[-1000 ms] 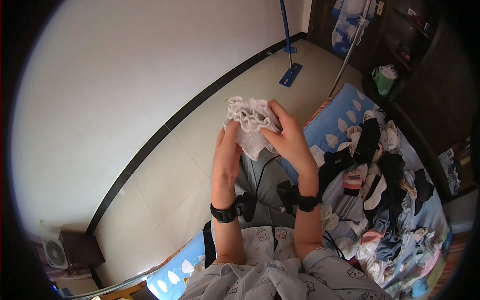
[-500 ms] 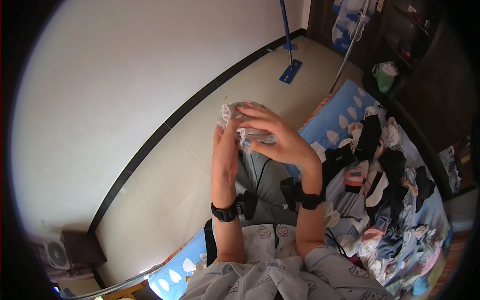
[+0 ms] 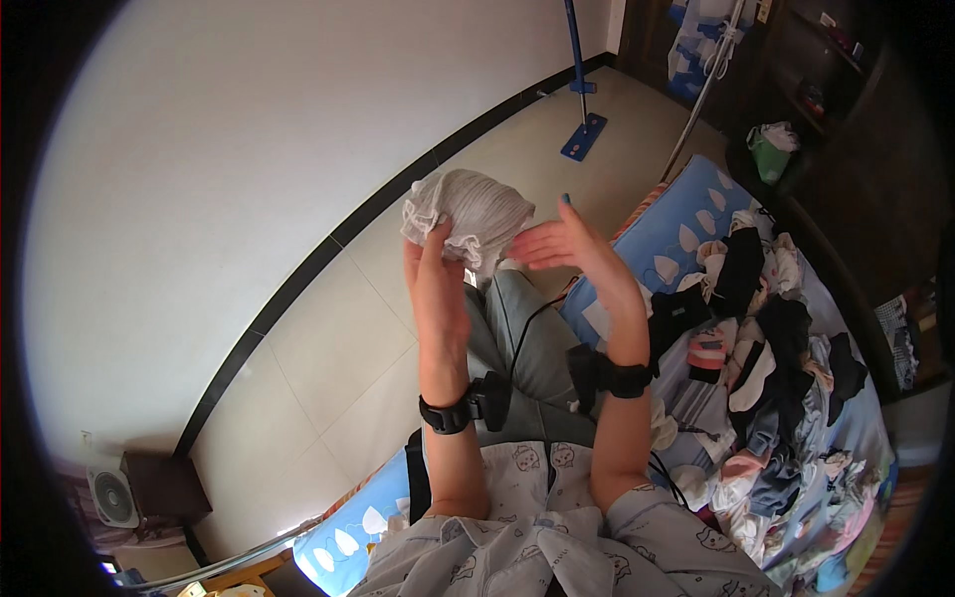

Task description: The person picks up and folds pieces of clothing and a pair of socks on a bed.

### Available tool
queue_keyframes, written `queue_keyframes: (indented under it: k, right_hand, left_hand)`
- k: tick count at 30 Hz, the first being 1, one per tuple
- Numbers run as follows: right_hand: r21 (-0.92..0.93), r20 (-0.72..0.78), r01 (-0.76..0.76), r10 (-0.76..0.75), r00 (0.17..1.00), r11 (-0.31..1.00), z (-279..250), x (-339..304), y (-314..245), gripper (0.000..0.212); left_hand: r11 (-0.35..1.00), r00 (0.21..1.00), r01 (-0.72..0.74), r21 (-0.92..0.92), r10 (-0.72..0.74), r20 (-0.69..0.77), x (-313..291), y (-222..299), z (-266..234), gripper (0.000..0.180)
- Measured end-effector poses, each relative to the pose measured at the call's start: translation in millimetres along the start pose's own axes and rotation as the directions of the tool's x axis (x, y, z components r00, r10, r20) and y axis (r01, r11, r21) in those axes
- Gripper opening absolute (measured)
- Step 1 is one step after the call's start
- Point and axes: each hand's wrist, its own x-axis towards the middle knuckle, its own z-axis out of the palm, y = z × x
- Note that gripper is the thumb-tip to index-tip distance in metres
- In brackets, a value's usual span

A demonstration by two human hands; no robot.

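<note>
My left hand (image 3: 436,284) grips a bundled piece of pale grey, ribbed thin cloth (image 3: 477,207) with a frilly edge, possibly a sock. Its thumb presses the near side, and the other fingers are partly hidden behind the cloth. The bundle is held up over my knees. To its right, my right hand (image 3: 572,249) is open, fingers stretched toward the cloth and thumb pointing up. The fingertips are at the bundle's right edge; whether they touch it I cannot tell.
On the bed to my right lies a heap of mixed clothes (image 3: 766,388) over a blue patterned sheet (image 3: 686,214). A blue flat mop (image 3: 584,137) stands by the wall, near a metal pole (image 3: 701,95). A green bag (image 3: 771,154) sits by the dark shelves. A fan (image 3: 114,497) stands at lower left.
My right hand has come off the cloth and swung to the right, fingers straightened. The bundle, now in my left hand alone, has shifted slightly left and looks fuller.
</note>
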Motion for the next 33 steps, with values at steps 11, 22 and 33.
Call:
queue_keyframes:
  k: [11,22,33]
  right_hand:
    - [0.754,-0.073,0.111,-0.086,0.994,0.647,21,2,-15,0.071]
    - [0.433,-0.589,0.362,-0.045,0.807,0.826,4,8,5,0.058]
    - [0.277,-0.634,0.455,-0.195,0.749,0.846,4,3,1,0.054]
  left_hand:
    - [0.996,0.991,0.079,-0.034,-0.075,0.115,-8,4,12,0.043]
    - [0.961,0.958,0.267,0.065,-0.272,0.088,-11,-16,22,0.041]
    - [0.937,0.939,0.330,0.119,-0.338,0.061,-9,-20,21,0.039]
